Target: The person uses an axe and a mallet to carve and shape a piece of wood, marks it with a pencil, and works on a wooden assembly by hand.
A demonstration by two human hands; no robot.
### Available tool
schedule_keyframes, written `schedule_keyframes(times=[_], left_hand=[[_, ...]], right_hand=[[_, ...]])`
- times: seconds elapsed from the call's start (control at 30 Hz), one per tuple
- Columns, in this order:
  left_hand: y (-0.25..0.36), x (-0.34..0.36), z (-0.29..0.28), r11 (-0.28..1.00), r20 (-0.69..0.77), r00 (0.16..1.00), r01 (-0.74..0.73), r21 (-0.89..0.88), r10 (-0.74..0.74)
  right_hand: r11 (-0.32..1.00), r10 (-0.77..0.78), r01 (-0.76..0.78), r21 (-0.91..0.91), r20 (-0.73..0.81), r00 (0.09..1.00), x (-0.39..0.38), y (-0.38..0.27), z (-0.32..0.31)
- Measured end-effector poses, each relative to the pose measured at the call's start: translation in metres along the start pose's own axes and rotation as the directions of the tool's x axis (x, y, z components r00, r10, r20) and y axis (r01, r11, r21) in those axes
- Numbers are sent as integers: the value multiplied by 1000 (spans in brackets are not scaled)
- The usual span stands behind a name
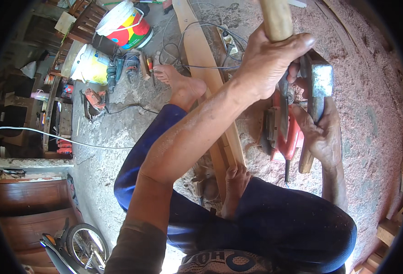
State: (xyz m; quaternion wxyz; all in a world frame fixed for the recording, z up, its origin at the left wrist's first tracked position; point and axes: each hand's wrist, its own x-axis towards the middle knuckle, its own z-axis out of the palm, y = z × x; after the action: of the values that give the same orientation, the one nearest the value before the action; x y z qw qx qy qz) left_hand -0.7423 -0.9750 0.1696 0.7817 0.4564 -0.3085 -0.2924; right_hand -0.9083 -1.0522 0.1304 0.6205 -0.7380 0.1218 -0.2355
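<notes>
A wooden handle [277, 20] is clamped in the left hand [266, 64], a blade [284, 112] edge below; a hammer [322, 81] is gripped by the right hand [322, 137], bordered left by a red power tool [294, 133], right by floor [373, 123].

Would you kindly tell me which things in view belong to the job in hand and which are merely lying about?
Likely in use: wooden-handled bladed tool in the left hand; hammer in the right hand; perhaps the long wooden plank.

Apparently lying about: red power tool; teal drill; multicoloured bucket; white-and-yellow bucket.
</notes>
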Motion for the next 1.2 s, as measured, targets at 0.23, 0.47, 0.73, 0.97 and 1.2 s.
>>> schedule_keyframes(times=[0.23,0.47,0.73,0.97,1.2], left_hand=[[-3,19,-56,646,151,979,-204,735,137],[-39,7,-104,595,24,998,15,804,-57],[-49,-2,-137,632,-85,988,148,760,-129],[-53,-6,-149,645,-111,983,181,743,-148],[-65,-4,-154,598,-111,992,121,792,-54]], right_hand=[[976,169,-165,140,-15,985,-9,-3,-10],[965,227,-229,125,30,974,-19,33,-15],[941,292,-303,153,90,952,-25,48,-10],[938,326,-335,88,102,940,-23,44,-6],[937,349,-348,-37,159,924,-15,34,-6]])
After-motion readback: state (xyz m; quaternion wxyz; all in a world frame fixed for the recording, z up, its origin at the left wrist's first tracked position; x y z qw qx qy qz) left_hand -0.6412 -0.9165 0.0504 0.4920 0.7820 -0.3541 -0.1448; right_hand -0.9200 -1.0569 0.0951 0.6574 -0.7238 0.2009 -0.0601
